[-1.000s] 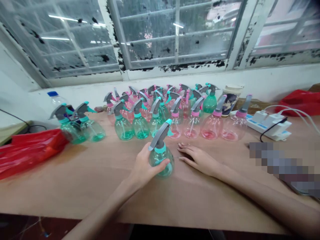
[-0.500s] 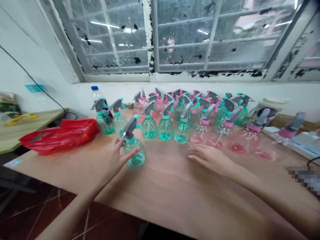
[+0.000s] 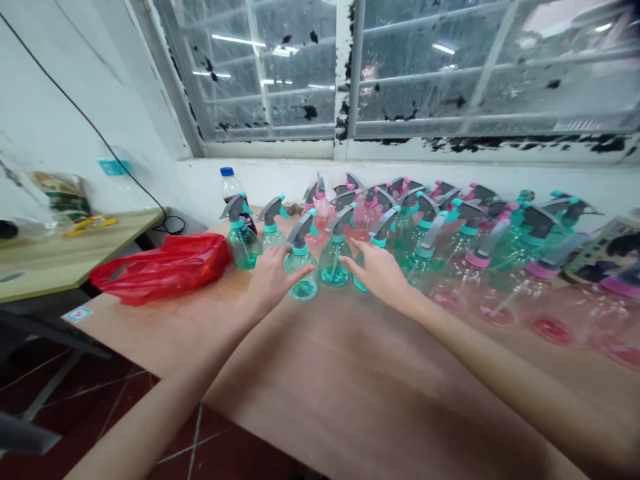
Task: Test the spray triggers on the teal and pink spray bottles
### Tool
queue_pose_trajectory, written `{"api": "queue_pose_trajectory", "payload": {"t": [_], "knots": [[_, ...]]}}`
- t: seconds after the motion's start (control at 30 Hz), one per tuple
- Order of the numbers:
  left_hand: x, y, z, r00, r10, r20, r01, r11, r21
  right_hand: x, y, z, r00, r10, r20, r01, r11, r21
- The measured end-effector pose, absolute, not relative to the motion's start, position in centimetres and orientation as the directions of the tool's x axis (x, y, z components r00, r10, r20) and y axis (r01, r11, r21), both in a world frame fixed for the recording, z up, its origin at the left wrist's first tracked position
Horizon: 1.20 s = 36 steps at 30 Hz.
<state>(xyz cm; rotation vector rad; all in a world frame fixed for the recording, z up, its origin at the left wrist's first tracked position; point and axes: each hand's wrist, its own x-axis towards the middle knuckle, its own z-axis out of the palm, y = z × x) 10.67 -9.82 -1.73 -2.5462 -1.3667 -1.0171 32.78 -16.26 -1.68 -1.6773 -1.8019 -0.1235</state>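
Observation:
A clear green spray bottle [image 3: 303, 288] with a grey trigger head stands upright at the front left of the row. My left hand [image 3: 270, 277] is closed around its left side, thumb across the front and fingers partly hidden behind. Just to the right is another green spray bottle [image 3: 334, 265]. My right hand [image 3: 381, 272] is open, thumb and fingers apart, in front of a further green spray bottle [image 3: 361, 285] that it partly covers. Whether it touches that bottle I cannot tell. Pink spray bottles [image 3: 553, 327] line the right side.
A red plastic bag [image 3: 165, 270] lies on the left of the wooden table [image 3: 350, 373]. Behind it stands a blue-capped drink bottle [image 3: 230, 183]. More green and pink bottles crowd against the wall under the window [image 3: 280, 80]. A side table [image 3: 95, 243] is at left.
My left hand has moved the green spray bottle back and right, into line with the others. My right hand has shifted left from the pink bottles to the green ones. The view has turned left.

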Motion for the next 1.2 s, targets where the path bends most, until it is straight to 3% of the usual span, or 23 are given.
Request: {"api": "queue_pose_trajectory", "payload": {"t": [0.23,0.43,0.87,1.03,1.2], "knots": [[11.2,-8.5,-0.7,0.405,0.689,0.601,0.804,-0.581,0.125,31.4,-13.2,-0.9,0.149,0.874,0.463,0.884,0.093,-0.458],[11.4,-7.8,-0.6,0.419,0.704,0.573,0.832,-0.551,0.068,30.8,-11.7,-0.2,0.188,0.887,0.421,0.899,0.017,-0.437],[11.6,-6.6,-1.0,0.409,0.712,0.571,0.784,-0.594,0.179,31.6,-12.7,0.6,0.103,0.959,0.263,0.841,0.058,-0.538],[11.8,-6.1,-1.4,0.397,0.711,0.580,0.777,-0.597,0.200,31.6,-13.2,0.7,0.050,0.961,0.273,0.843,0.106,-0.527],[12.2,-5.9,-1.7,0.383,0.703,0.600,0.782,-0.592,0.194,31.3,-14.0,0.2,-0.009,0.933,0.360,0.883,0.176,-0.435]]}}
